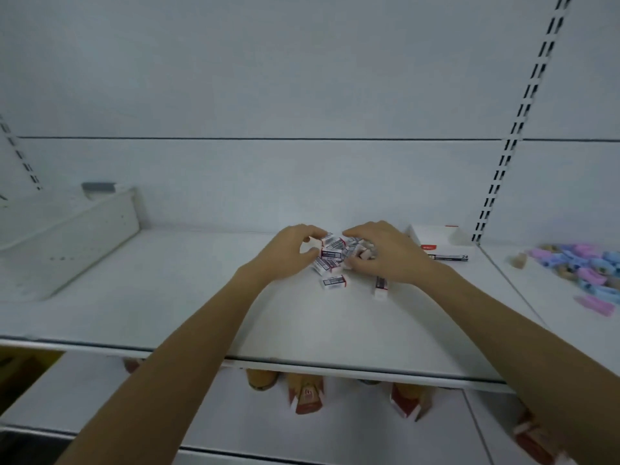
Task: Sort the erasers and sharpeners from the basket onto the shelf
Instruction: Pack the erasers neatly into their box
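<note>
**A:** Mid-frame, left hand (291, 251) and right hand (385, 258) each curl round some erasers (332, 254) piled on the shelf (167, 297). Tips?

**B:** Rake them inward gently (two strays lie just below), and keep them away from the sharpeners (587, 268) at the right edge.

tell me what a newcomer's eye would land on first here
Both hands meet at the middle of the white shelf: the left hand and right hand curl around a small pile of white erasers with dark labels, and a couple more lie loose just in front. On the next shelf section to the right, a heap of small pastel items, pink and blue and probably the sharpeners, is the brightest colour in view.
</note>
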Action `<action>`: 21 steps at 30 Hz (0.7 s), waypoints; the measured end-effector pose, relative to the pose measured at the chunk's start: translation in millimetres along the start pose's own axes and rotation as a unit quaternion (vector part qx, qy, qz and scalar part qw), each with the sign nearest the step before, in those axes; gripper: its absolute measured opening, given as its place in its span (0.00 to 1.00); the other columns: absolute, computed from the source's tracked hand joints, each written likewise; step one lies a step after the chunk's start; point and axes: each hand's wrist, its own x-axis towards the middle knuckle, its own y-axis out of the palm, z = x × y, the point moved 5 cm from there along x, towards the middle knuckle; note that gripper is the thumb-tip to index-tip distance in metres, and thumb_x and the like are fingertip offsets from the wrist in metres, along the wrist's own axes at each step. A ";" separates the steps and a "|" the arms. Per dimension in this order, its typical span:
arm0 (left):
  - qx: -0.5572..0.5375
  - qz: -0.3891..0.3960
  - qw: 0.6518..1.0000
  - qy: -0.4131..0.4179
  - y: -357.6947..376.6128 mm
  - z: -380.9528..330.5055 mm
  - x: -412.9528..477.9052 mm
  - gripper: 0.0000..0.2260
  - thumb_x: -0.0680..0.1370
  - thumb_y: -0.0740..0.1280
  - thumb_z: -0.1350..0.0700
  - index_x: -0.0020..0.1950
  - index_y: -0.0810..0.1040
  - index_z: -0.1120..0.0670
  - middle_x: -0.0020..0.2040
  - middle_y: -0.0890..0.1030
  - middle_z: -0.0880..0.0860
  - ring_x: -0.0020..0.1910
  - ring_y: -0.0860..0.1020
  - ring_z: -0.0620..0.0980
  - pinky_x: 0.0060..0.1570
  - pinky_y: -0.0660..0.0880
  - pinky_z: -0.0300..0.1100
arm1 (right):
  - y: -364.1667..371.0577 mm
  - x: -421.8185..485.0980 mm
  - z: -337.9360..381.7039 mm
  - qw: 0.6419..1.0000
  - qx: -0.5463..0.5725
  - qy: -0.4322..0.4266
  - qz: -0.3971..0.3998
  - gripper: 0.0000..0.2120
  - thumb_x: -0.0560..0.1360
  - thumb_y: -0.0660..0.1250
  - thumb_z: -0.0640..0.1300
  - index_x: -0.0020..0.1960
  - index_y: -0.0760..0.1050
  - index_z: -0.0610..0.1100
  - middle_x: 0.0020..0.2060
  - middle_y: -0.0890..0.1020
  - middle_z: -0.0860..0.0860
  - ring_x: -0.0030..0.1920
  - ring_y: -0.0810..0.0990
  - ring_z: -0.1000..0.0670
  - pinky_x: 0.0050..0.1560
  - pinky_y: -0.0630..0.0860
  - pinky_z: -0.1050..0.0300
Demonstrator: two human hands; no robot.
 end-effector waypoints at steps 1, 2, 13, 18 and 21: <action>0.008 0.019 1.000 0.005 3.8 2.0 1.4 0.15 0.77 0.64 0.60 0.64 0.74 0.53 0.60 0.78 0.49 0.53 0.74 0.46 0.50 0.65 0.33 | 3.7 3.1 2.4 0.999 -0.027 0.004 0.020 0.22 0.74 0.65 0.52 0.67 0.68 0.50 0.59 0.75 0.51 0.62 0.67 0.50 0.51 0.64 0.59; 0.016 0.032 0.999 0.006 7.3 1.8 3.2 0.16 0.76 0.65 0.58 0.64 0.74 0.52 0.59 0.78 0.48 0.53 0.74 0.46 0.50 0.65 0.34 | 5.8 4.3 3.6 0.998 -0.046 0.005 0.034 0.22 0.74 0.65 0.52 0.67 0.68 0.51 0.58 0.76 0.51 0.61 0.67 0.49 0.48 0.63 0.60; -0.110 -0.014 0.994 -0.009 -0.8 -9.3 24.0 0.13 0.80 0.59 0.60 0.64 0.72 0.56 0.48 0.78 0.53 0.43 0.78 0.48 0.43 0.71 0.33 | -15.0 0.2 -9.8 0.996 0.053 -0.025 -0.074 0.21 0.73 0.68 0.44 0.65 0.71 0.50 0.57 0.76 0.52 0.52 0.71 0.56 0.55 0.65 0.64; -0.261 -0.020 0.964 -0.041 7.0 -32.4 37.7 0.07 0.78 0.63 0.60 0.55 0.75 0.53 0.43 0.75 0.50 0.36 0.77 0.44 0.37 0.75 0.38 | -38.6 -7.5 -40.9 0.982 0.096 -0.022 -0.161 0.11 0.71 0.69 0.35 0.53 0.79 0.41 0.50 0.69 0.49 0.41 0.76 0.53 0.47 0.72 0.73; -0.276 -0.047 0.959 -0.044 12.1 -51.9 55.9 0.05 0.74 0.69 0.61 0.45 0.76 0.53 0.40 0.77 0.50 0.33 0.75 0.44 0.36 0.73 0.38 | -61.0 -5.3 -63.3 0.975 0.111 0.024 -0.191 0.07 0.72 0.69 0.36 0.49 0.78 0.41 0.47 0.71 0.50 0.40 0.75 0.56 0.44 0.68 0.78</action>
